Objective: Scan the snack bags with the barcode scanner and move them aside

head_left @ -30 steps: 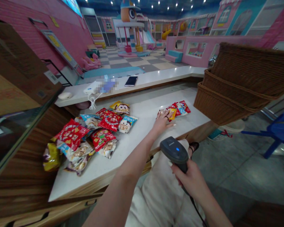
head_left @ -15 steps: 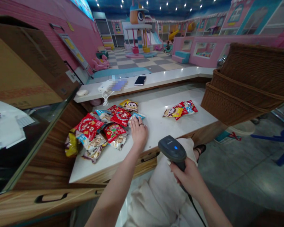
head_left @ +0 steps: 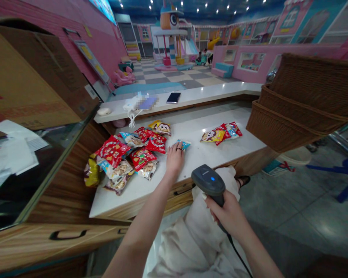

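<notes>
Our left grip (head_left: 175,159) lies spread, its fingertips pressing a blue snack packet (head_left: 184,144) on the white desk (head_left: 208,162). That packet sits between a heap of about 10 packets (head_left: 124,158) and a group of at least 3 packets (head_left: 220,134). Most packets lie in the heap. Our right grip (head_left: 224,214) wraps closed around a corded barcode scanner (head_left: 209,181).

**Blurred, covered and cut off**
A pixelated blur (head_left: 147,102) hides whatever lies beside the white corded telephone (head_left: 130,104). The left hand (head_left: 175,160) covers part of a small blue foil snack packet (head_left: 185,144). Stacked brown wicker baskets (head_left: 307,88) run off the right edge, a brown cardboard box (head_left: 31,77) off the left. Distant figures (head_left: 203,58) are too small to tell.
</notes>
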Tool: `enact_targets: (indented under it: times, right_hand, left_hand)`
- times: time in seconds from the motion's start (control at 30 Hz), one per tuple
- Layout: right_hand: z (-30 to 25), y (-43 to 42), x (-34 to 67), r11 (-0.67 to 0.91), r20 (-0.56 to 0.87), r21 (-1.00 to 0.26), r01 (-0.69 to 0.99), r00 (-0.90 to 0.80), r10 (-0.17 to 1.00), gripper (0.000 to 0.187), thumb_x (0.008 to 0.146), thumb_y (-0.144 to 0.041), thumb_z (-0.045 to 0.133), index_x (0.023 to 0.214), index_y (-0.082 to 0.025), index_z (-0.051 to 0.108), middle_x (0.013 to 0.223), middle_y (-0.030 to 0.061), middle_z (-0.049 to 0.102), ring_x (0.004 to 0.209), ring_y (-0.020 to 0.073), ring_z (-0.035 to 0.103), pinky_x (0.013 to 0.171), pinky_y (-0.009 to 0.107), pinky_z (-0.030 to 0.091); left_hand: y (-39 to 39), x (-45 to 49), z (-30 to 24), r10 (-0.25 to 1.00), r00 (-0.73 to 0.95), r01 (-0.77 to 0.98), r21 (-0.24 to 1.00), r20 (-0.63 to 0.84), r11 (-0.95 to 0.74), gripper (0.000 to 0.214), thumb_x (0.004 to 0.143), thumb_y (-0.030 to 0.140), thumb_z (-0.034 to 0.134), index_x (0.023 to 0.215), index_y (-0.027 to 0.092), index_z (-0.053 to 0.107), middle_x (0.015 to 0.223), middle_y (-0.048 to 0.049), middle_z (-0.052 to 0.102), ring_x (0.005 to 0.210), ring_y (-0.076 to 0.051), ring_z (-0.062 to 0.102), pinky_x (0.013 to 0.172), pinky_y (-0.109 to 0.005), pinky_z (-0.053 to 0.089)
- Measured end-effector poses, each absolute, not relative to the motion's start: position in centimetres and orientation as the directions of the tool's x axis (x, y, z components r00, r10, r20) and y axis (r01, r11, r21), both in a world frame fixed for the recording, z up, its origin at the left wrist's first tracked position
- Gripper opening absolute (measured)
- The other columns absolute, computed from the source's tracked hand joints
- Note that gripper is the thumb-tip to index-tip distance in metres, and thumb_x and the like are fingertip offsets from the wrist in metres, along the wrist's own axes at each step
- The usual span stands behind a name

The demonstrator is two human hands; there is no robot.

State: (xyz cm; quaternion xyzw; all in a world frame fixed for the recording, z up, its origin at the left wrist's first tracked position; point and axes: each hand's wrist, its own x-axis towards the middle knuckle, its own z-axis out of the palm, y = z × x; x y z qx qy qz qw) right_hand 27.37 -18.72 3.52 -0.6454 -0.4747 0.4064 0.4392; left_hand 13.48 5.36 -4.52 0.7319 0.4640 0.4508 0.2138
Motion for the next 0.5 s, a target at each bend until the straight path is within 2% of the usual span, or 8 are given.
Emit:
enact_targets:
  times: [0.1, 0.17, 0.23, 0.3, 0.37, 0.5]
  right_hand:
    - [2.8, -18.2, 27.7, -0.184, -0.13, -0.959, 0.214, 0.244, 0.961, 0.019, 0.084, -0.038, 0.063, 0.081, -0.02, 0.058, 0.045, -0.0084, 0.053, 0.035, 0.0127, 0.052, 0.037, 0.022, 0.041]
    - [2.2, -17.8, 27.9, -0.201, -0.151, -0.962, 0.183, 0.256, 0.955, 0.021, 0.084, -0.04, 0.064, 0.08, -0.02, 0.058, 0.043, -0.0085, 0.052, 0.034, 0.0123, 0.051, 0.037, 0.021, 0.041]
    - [1.8, -17.4, 27.9, -0.215, -0.171, -0.965, 0.147, 0.267, 0.948, 0.023, 0.084, -0.041, 0.064, 0.081, -0.02, 0.057, 0.043, -0.0087, 0.052, 0.034, 0.0117, 0.049, 0.036, 0.021, 0.04]
    - [1.6, -17.0, 27.8, -0.224, -0.188, -0.969, 0.106, 0.273, 0.943, 0.024, 0.085, -0.042, 0.064, 0.084, -0.019, 0.058, 0.044, -0.0094, 0.053, 0.034, 0.0111, 0.049, 0.035, 0.021, 0.04]
    - [1.5, -16.6, 27.4, -0.223, -0.196, -0.972, 0.072, 0.271, 0.942, 0.025, 0.084, -0.042, 0.065, 0.087, -0.019, 0.058, 0.046, -0.0098, 0.053, 0.034, 0.0106, 0.048, 0.035, 0.02, 0.04]
    - [1.4, -15.9, 26.8, -0.209, -0.183, -0.974, 0.082, 0.251, 0.951, 0.023, 0.086, -0.041, 0.064, 0.08, -0.02, 0.056, 0.044, -0.0097, 0.052, 0.034, 0.0101, 0.048, 0.036, 0.019, 0.039]
  left_hand:
    - [5.2, 13.2, -3.9, 0.877, 0.192, 0.18, 0.862, 0.441, -0.473, 0.041, 0.092, 0.03, 0.066, 0.131, 0.02, 0.066, 0.142, -0.0143, 0.063, 0.136, -0.028, 0.054, 0.123, -0.047, 0.029]
    - [5.3, 12.7, -3.5, 0.926, 0.119, -0.074, 0.933, 0.358, -0.351, 0.04, 0.089, 0.037, 0.071, 0.126, 0.021, 0.068, 0.135, -0.0114, 0.068, 0.13, -0.026, 0.059, 0.118, -0.042, 0.036]
    - [5.8, 12.2, -3.4, 0.985, 0.032, -0.339, 0.929, 0.168, -0.147, 0.038, 0.087, 0.043, 0.074, 0.117, 0.019, 0.07, 0.123, -0.0094, 0.073, 0.12, -0.024, 0.065, 0.112, -0.039, 0.045]
    - [6.4, 11.8, -3.3, 0.998, 0.046, -0.54, 0.839, -0.04, 0.059, 0.037, 0.086, 0.044, 0.075, 0.111, 0.017, 0.069, 0.111, -0.0087, 0.076, 0.109, -0.023, 0.069, 0.103, -0.038, 0.052]
    - [6.9, 11.6, -3.4, 0.976, 0.154, -0.622, 0.752, -0.155, 0.217, 0.035, 0.087, 0.041, 0.074, 0.11, 0.016, 0.069, 0.107, -0.0096, 0.077, 0.106, -0.023, 0.071, 0.099, -0.039, 0.055]
    - [7.2, 11.7, -3.5, 0.928, 0.305, -0.616, 0.699, -0.215, 0.364, 0.028, 0.091, 0.037, 0.07, 0.108, 0.016, 0.069, 0.108, -0.0111, 0.077, 0.107, -0.025, 0.071, 0.1, -0.043, 0.056]
